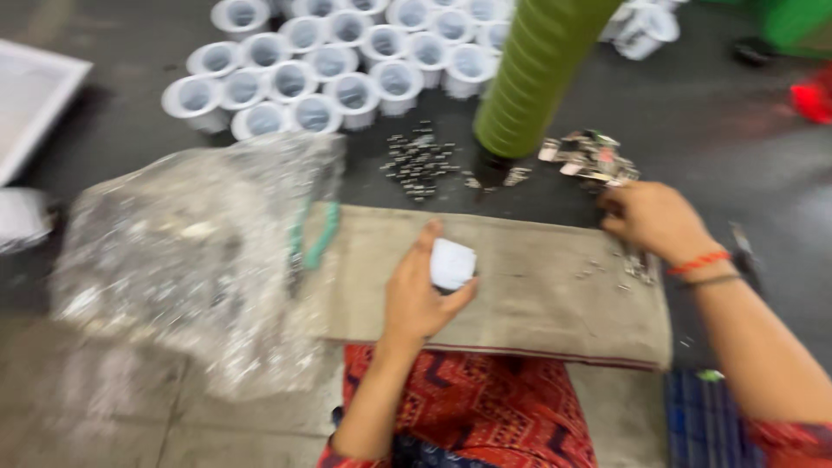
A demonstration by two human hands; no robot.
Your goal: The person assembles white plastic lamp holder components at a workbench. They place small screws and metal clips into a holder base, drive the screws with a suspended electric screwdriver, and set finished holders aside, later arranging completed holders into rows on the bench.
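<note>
Head view, blurred by motion: the left hand [419, 295] has its fingers and thumb closed around a small white cup-shaped part [452, 263], held just above a folded tan cloth [520, 295] that lies across the lap. Only the part's upper end shows; the rest sits hidden in the palm. The right hand [652, 220] reaches to the cloth's far right corner, fingers curled down toward a heap of small metal pieces [589, 156]; whether they pinch anything cannot be told, since the fingertips are hidden. More tiny metal bits [420, 162] are scattered on the dark floor beyond. A green ribbed tube [533, 74] leans in, its top cut off. White cups [329, 65] stand in rows behind it. At left lies a crumpled clear plastic bag [195, 251], contents indistinct.
</note>
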